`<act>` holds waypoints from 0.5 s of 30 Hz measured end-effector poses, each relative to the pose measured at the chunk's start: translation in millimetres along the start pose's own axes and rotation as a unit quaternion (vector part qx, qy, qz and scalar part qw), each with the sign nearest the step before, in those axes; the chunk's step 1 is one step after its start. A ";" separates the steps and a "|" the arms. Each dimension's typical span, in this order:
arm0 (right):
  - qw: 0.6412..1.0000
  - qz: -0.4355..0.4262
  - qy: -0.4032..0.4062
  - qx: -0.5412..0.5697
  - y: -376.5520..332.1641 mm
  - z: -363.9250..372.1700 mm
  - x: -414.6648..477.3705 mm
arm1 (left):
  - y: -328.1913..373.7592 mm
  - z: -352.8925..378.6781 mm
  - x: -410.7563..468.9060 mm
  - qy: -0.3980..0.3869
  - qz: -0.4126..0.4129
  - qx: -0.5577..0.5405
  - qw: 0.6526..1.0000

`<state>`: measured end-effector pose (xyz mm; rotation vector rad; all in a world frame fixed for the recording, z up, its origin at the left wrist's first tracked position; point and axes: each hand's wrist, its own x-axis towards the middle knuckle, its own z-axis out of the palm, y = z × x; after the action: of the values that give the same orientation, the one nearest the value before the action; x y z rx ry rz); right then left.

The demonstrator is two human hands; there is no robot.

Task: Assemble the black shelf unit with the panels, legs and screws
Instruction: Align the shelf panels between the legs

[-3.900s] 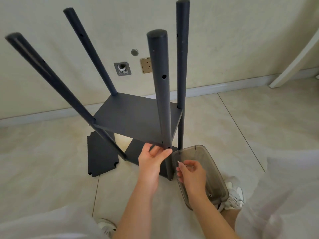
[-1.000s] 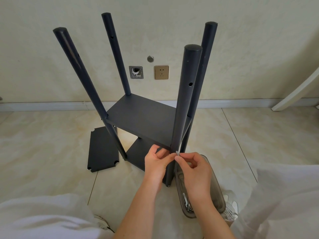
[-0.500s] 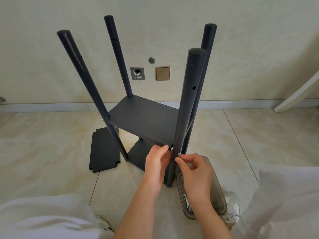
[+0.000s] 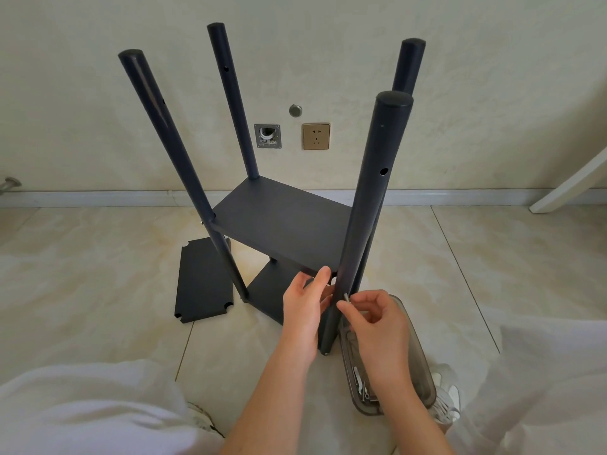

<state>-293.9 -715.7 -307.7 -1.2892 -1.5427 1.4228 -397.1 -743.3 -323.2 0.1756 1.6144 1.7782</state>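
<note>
The black shelf unit stands on the tiled floor with several round legs pointing up. A shelf panel [image 4: 289,224] sits between them and a lower panel [image 4: 272,290] near the floor. My left hand [image 4: 305,310] holds the near corner of the shelf panel beside the near right leg [image 4: 368,205]. My right hand [image 4: 377,323] pinches a small silver screw [image 4: 346,296] against that leg at shelf height. A loose black panel [image 4: 202,284] lies flat on the floor to the left.
A smoky plastic box [image 4: 423,382] with several screws and a metal tool sits on the floor under my right wrist. My white-clad knees fill both lower corners. The wall with a gold socket [image 4: 316,136] is behind, and a white bar [image 4: 571,182] leans at right.
My right hand came out of the plastic box with a screw and brought it up to the near right leg. My left hand stayed at the panel corner.
</note>
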 end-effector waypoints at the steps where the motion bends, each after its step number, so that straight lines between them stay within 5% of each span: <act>1: 1.000 -0.001 -0.006 -0.007 -0.7 -1.1 -0.1 | 1.5 0.4 -1.4 -0.001 0.004 -0.001 1.000; 15: 0.992 -0.084 -0.022 -0.087 -9.6 -6.0 -6.0 | 8.1 3.5 -9.2 -0.006 0.011 -0.008 1.000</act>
<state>-288.7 -718.7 -296.4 -1.2025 -1.7932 1.2401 -391.7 -745.5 -311.8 0.1979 1.5956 1.8026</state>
